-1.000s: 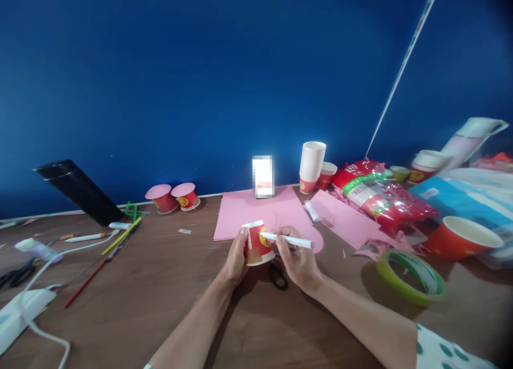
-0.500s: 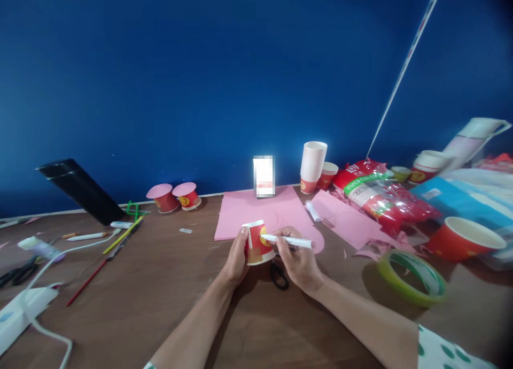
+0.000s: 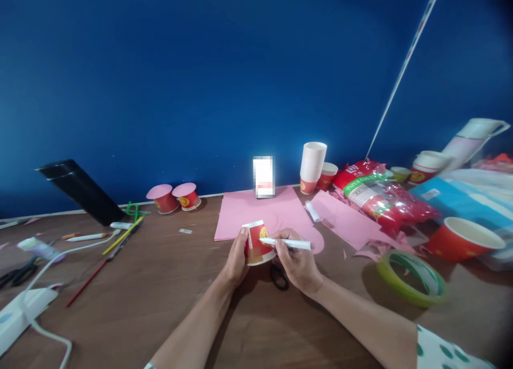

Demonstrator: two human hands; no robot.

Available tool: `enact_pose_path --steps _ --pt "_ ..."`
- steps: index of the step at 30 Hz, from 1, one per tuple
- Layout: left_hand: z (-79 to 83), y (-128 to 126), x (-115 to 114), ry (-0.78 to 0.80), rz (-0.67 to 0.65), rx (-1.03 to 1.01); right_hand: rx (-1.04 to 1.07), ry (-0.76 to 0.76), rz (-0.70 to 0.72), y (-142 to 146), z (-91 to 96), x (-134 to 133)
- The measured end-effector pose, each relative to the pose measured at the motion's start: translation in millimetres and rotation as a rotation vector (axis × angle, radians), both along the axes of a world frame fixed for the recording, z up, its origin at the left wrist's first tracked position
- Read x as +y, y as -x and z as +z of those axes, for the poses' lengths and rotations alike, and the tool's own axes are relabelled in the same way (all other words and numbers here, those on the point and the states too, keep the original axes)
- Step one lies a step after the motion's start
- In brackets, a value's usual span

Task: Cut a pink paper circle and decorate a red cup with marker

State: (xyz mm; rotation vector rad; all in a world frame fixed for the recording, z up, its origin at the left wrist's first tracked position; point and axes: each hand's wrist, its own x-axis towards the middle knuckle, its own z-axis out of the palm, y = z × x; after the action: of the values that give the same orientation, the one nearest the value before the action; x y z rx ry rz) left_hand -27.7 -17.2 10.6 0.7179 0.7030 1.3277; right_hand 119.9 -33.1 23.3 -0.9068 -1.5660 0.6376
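Craft room, blue wall (image 3: 200, 64), table (image 3: 160, 283) strewn with paper cups (image 3: 313, 163), pink paper (image 3: 256, 211), tape (image 3: 411, 277)

Head-worn view – forward, downward, close over cluttered table (image 3: 160, 305)

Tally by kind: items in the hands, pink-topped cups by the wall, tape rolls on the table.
Red paper cup, held by left hand: 1
White marker pen, held by right hand: 1
Upturned red paper cups with pink tops: 2
Green ring-shaped tape roll: 1
Total: 5
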Motion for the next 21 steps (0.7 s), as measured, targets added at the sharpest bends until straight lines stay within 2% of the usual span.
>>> enact_pose_path --steps 11,17,21 --pt "-1.2 -1.7 1.8 -0.026 -0.028 -0.045 0.033 0.026 -0.018 -2.6 -0.5 4.6" --pt "-2.2 0.9 2.3 0.072 -0.028 -0.062 0.172 0.031 -0.093 -5.0 3.0 8.8" --pt "-4.6 2.4 4.1 0.101 -0.008 -0.066 0.098 0.062 -0.112 -7.2 -2.8 18.7"
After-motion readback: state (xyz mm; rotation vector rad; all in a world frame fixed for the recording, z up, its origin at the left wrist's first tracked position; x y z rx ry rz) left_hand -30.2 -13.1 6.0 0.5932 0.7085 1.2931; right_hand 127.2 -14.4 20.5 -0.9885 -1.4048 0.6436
